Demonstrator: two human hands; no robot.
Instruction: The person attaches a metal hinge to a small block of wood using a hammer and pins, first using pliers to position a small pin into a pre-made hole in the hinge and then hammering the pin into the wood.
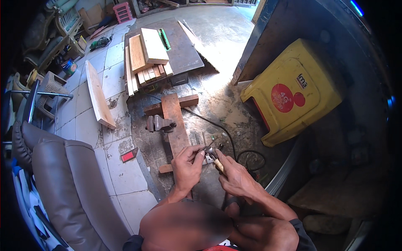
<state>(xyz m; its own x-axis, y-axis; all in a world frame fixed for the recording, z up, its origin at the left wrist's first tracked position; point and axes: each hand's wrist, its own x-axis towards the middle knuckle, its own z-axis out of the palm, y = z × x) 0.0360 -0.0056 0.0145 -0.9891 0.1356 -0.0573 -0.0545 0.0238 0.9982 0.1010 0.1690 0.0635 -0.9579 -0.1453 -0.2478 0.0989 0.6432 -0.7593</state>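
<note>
My right hand (236,175) is closed round the pale wooden handle of a hammer (218,165). The dark metal head of that tool meets the fingertips of my left hand (187,165). Thumb and fingers of the left hand are pinched on a thin dark metal piece (211,143) that juts out past them, its full shape partly hidden. Both hands are close together, just right of the near end of a wooden plank (175,131). A metal bench vise (159,124) is mounted on that plank, farther off.
A yellow plastic stool (289,92) lies tipped at the right. Stacked wood pieces (144,54) rest on a dark board ahead. A black cable (217,125) curls over the dusty floor. At the left are a padded brown seat (63,188), a leaning board (98,98) and a red-and-black object (129,155).
</note>
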